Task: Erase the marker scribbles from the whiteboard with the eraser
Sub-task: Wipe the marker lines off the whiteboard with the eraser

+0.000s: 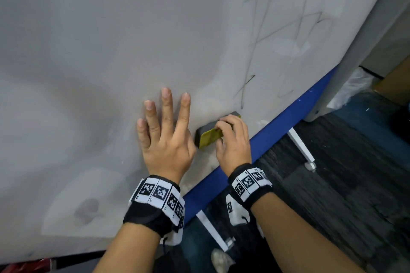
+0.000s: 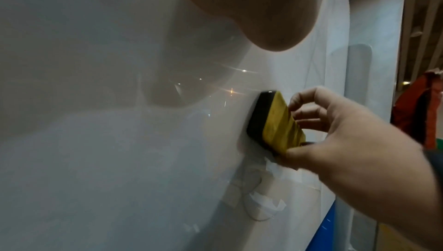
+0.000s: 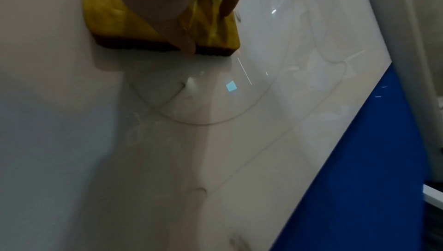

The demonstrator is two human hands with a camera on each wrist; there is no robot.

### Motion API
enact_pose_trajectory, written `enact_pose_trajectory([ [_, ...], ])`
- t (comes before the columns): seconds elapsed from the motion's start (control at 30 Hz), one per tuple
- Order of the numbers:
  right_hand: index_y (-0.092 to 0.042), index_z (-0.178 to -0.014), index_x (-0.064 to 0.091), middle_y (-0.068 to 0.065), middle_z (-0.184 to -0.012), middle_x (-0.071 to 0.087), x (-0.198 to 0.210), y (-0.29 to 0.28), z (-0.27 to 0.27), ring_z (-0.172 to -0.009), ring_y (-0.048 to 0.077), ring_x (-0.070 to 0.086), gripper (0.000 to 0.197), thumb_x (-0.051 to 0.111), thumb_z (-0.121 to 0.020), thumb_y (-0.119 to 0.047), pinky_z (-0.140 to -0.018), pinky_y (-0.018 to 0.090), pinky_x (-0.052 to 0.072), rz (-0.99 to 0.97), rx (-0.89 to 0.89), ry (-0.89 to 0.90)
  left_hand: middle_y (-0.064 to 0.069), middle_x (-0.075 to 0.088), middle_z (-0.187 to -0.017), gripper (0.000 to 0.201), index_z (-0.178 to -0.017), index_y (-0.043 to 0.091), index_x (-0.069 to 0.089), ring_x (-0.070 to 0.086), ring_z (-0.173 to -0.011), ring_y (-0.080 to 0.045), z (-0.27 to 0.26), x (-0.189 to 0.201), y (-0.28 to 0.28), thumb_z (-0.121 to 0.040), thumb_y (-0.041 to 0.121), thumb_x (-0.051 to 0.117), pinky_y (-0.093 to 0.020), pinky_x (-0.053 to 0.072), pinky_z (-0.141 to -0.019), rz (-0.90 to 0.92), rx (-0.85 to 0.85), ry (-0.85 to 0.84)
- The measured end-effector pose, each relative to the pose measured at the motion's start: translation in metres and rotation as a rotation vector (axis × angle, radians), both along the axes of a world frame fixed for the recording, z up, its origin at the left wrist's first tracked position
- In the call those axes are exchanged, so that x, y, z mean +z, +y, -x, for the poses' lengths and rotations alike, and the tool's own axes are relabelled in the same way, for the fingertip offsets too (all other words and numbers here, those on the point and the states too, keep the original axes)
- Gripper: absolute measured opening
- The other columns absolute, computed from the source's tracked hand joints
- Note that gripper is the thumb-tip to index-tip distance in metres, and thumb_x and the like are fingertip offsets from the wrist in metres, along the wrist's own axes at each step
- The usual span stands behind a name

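Whiteboard (image 1: 88, 62), blue-edged, scribbles (image 1: 288, 35) remaining | left hand (image 1: 165, 137) flat, fingers straight, steadying | right hand (image 1: 233, 142) pinching eraser (image 1: 208, 134), pressed for wiping

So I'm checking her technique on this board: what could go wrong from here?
The right hand grips the yellow-backed black felt eraser only at one end, so it might tilt and smear. The dark marker scribbles lie well off from it, so they could be missed. The flat left hand may smudge the white whiteboard.

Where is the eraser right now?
In the head view the eraser is against the whiteboard near its blue bottom edge, gripped by the right hand, just right of the left hand.
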State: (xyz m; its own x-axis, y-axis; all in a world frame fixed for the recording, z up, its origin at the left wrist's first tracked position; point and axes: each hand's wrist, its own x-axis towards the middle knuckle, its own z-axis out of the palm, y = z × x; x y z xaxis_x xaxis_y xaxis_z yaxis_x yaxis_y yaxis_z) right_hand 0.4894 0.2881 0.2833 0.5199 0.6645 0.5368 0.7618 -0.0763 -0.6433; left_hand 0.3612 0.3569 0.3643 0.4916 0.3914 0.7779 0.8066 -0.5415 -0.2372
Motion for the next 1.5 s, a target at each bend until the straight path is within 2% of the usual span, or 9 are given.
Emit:
enact_pose_trajectory([
  [0.17, -0.010, -0.116, 0.060, 0.008, -0.125, 0.055, 0.005, 0.000, 0.017, -0.122, 0.027, 0.050, 0.049, 0.069, -0.071, 0.006, -0.108, 0.031, 0.039, -0.084, -0.041, 0.146, -0.005, -0.012, -0.166, 0.066, -0.158, 0.026, 0.026, -0.019, -0.152, -0.028, -0.002, -0.006, 0.004, -0.094, 0.020, 0.043, -0.042, -0.013, -0.121, -0.010, 0.018, -0.036],
  [0.5, -0.018, -0.122, 0.047, 0.007, -0.123, 0.053, -0.038, -0.011, 0.043, -0.110, 0.026, 0.053, 0.065, 0.076, -0.066, -0.004, -0.085, 0.037, 0.055, 0.141, 0.236, 0.068, -0.005, -0.013, -0.166, 0.072, -0.159, 0.026, 0.021, -0.020, -0.151, -0.028, -0.008, -0.012, 0.005, -0.091, 0.020, 0.045, -0.042, -0.015, -0.121, -0.021, 0.058, -0.042],
  [0.73, -0.021, -0.126, 0.043, -0.001, -0.126, 0.048, -0.056, -0.003, -0.012, -0.106, 0.014, 0.053, 0.057, 0.074, -0.081, -0.003, -0.091, 0.029, 0.049, 0.102, -0.117, 0.573, -0.004, -0.016, -0.165, 0.074, -0.159, 0.025, 0.017, -0.021, -0.151, -0.027, -0.007, -0.012, 0.004, -0.091, 0.018, 0.048, -0.042, -0.015, -0.121, -0.019, 0.041, -0.058],
  [0.83, -0.024, -0.127, 0.041, -0.003, -0.130, 0.046, -0.051, 0.001, 0.011, -0.101, 0.004, 0.050, 0.058, 0.071, -0.084, 0.000, -0.086, 0.013, 0.041, 0.086, -0.177, 0.729, -0.003, -0.017, -0.165, 0.072, -0.159, 0.026, 0.015, -0.022, -0.150, -0.027, -0.009, -0.014, 0.004, -0.093, 0.019, 0.045, -0.042, -0.015, -0.120, -0.019, 0.059, -0.055],
  [0.93, -0.022, -0.126, 0.042, -0.002, -0.130, 0.045, -0.054, -0.004, 0.057, -0.110, 0.013, 0.053, 0.057, 0.067, -0.082, 0.005, -0.093, 0.017, 0.041, 0.165, -0.102, 0.741, -0.003, -0.018, -0.164, 0.068, -0.158, 0.025, 0.014, -0.023, -0.149, -0.027, -0.014, -0.015, 0.002, -0.096, 0.022, 0.042, -0.043, -0.016, -0.120, -0.013, 0.070, -0.065],
  [1.07, -0.024, -0.120, 0.042, -0.004, -0.128, 0.043, -0.064, -0.008, 0.077, -0.115, 0.016, 0.052, 0.057, 0.068, -0.078, 0.006, -0.098, 0.026, 0.046, 0.200, -0.070, 0.727, -0.027, 0.013, -0.162, 0.062, -0.156, 0.021, 0.021, -0.020, -0.150, -0.036, -0.016, -0.016, 0.000, -0.097, 0.022, 0.040, -0.044, -0.017, -0.119, -0.001, 0.082, -0.074],
  [1.2, -0.017, -0.123, 0.043, 0.001, -0.130, 0.042, -0.074, 0.004, 0.013, -0.107, 0.017, 0.054, 0.055, 0.060, -0.080, 0.013, -0.095, 0.023, 0.048, 0.186, -0.223, 0.818, -0.034, 0.038, -0.145, 0.062, -0.152, 0.013, 0.026, 0.018, -0.131, -0.059, -0.020, -0.016, -0.004, -0.093, 0.020, 0.045, -0.044, -0.019, -0.117, 0.039, 0.085, -0.070],
  [1.33, -0.012, -0.125, 0.041, 0.007, -0.135, 0.043, -0.079, 0.010, -0.042, -0.095, 0.012, 0.055, 0.058, 0.054, -0.078, 0.021, -0.069, -0.003, 0.040, 0.172, -0.318, 0.829, -0.035, 0.037, -0.143, 0.067, -0.150, 0.011, 0.026, 0.020, -0.128, -0.060, -0.026, -0.022, -0.005, -0.089, 0.021, 0.054, -0.045, -0.018, -0.117, 0.049, 0.095, -0.097],
  [1.5, -0.022, -0.117, 0.037, 0.003, -0.128, 0.046, -0.098, 0.006, 0.021, -0.088, 0.007, 0.060, 0.061, 0.053, -0.077, 0.020, -0.079, 0.018, 0.053, 0.266, -0.290, 1.007, -0.035, 0.026, -0.144, 0.075, -0.149, 0.009, 0.021, 0.019, -0.125, -0.063, -0.035, -0.029, -0.005, -0.087, 0.025, 0.058, -0.046, -0.018, -0.117, 0.088, 0.089, -0.154],
])
